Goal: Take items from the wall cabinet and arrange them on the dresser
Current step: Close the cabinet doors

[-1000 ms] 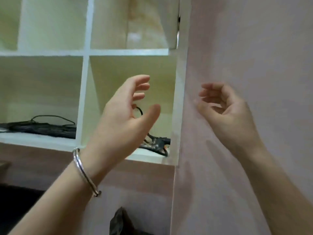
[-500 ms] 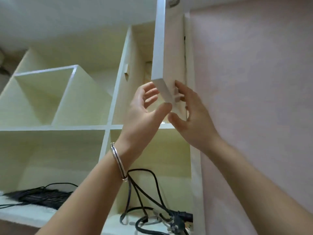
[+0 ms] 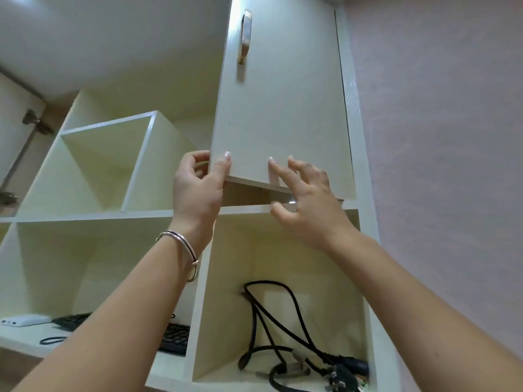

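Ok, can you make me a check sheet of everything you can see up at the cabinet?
Surface: dresser not in view; a white cabinet shelf runs across.
Job's things: black cables in the lower right cubby; keyboard and white box in the lower left cubby.
Clutter: nothing seen.
Grips: left grip holds the door at its lower left corner, thumb on the front; right grip touches the door's front with straight fingers, thumb below its bottom edge.
Cables: looped, with a plug at the front; a thin cord by the keyboard.
Surroundings: pink wall on the right; handle high on the door; hinge far left.
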{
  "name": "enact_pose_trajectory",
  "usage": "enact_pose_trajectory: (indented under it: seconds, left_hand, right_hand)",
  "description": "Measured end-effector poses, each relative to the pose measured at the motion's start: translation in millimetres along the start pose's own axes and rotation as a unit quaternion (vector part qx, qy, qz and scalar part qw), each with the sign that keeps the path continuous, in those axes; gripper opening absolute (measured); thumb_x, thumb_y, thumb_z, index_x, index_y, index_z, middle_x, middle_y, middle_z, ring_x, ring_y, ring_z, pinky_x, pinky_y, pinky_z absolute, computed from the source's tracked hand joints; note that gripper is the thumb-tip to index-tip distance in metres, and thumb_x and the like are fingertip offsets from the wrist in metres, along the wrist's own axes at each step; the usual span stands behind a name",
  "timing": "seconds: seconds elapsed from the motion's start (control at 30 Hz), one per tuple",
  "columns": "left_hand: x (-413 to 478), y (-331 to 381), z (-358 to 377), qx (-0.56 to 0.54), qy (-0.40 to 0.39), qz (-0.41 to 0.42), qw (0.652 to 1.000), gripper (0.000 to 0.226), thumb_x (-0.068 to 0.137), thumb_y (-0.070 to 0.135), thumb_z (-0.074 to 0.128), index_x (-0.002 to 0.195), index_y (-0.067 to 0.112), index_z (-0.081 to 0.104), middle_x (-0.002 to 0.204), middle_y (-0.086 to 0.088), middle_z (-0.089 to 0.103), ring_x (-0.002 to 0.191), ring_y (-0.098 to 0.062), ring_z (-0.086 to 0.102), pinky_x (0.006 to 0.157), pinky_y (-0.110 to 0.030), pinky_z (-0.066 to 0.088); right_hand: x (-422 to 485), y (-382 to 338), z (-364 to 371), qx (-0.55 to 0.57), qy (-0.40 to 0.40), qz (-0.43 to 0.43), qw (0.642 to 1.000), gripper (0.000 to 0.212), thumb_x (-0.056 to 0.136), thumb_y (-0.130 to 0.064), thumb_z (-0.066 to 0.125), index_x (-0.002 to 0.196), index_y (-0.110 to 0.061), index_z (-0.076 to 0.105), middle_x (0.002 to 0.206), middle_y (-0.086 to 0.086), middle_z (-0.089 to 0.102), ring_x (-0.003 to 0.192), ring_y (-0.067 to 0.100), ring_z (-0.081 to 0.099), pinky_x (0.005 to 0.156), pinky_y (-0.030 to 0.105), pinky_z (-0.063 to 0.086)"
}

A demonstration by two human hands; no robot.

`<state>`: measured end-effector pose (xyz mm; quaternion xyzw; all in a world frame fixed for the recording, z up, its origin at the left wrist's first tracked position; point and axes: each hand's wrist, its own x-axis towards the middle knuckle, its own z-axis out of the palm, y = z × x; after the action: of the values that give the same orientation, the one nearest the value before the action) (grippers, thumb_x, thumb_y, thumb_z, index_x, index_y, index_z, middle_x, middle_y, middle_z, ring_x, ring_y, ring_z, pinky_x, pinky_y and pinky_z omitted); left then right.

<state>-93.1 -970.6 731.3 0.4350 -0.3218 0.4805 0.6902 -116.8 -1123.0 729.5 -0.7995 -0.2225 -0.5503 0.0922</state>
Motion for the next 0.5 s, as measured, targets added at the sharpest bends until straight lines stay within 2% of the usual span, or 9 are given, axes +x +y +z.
enact_pose_trajectory:
  seconds: [0.13, 0.27, 0.4, 0.5]
  left_hand:
    - [8, -21, -3, 0.047, 0.013, -0.008, 0.999, 0.025, 0.086, 0.031, 0.060, 0.105, 0.015, 0.056, 0.104, -0.006, 0.064, 0.107, -0.027, 0.061, 0.097, -0.042, 0.049]
    - [17, -41, -6, 0.100, 0.007, -0.016, 0.995, 0.041, 0.087, 0.034, 0.058, 0.117, 0.005, 0.060, 0.113, -0.009, 0.066, 0.105, -0.024, 0.061, 0.098, -0.037, 0.048]
    - [25, -56, -6, 0.115, 0.006, -0.041, 0.993, 0.037, 0.088, 0.030, 0.058, 0.115, 0.005, 0.061, 0.108, -0.005, 0.065, 0.101, -0.018, 0.058, 0.091, -0.025, 0.043]
    - [34, -67, -5, 0.119, 0.011, -0.070, 0.990, 0.041, 0.086, 0.029, 0.061, 0.121, 0.008, 0.058, 0.116, -0.007, 0.063, 0.110, -0.019, 0.058, 0.097, -0.027, 0.042]
  right_hand:
    - [4, 3, 5, -0.017, -0.019, 0.002, 1.000, 0.058, 0.090, -0.027, 0.047, 0.143, -0.036, 0.027, 0.156, -0.004, 0.019, 0.140, 0.017, 0.013, 0.114, 0.036, 0.025]
    - [6, 6, 12, -0.069, -0.040, -0.004, 0.997, 0.057, 0.091, -0.026, 0.046, 0.144, -0.031, 0.027, 0.157, -0.002, 0.017, 0.141, 0.018, 0.012, 0.114, 0.035, 0.024]
    - [10, 7, 20, -0.104, -0.055, -0.006, 0.993, 0.051, 0.092, -0.025, 0.044, 0.141, -0.027, 0.031, 0.156, 0.001, 0.018, 0.142, 0.021, 0.012, 0.115, 0.036, 0.023]
    - [13, 8, 24, -0.123, -0.066, 0.001, 0.990, 0.047, 0.092, -0.024, 0.042, 0.138, -0.023, 0.035, 0.156, 0.002, 0.019, 0.142, 0.023, 0.012, 0.114, 0.036, 0.025]
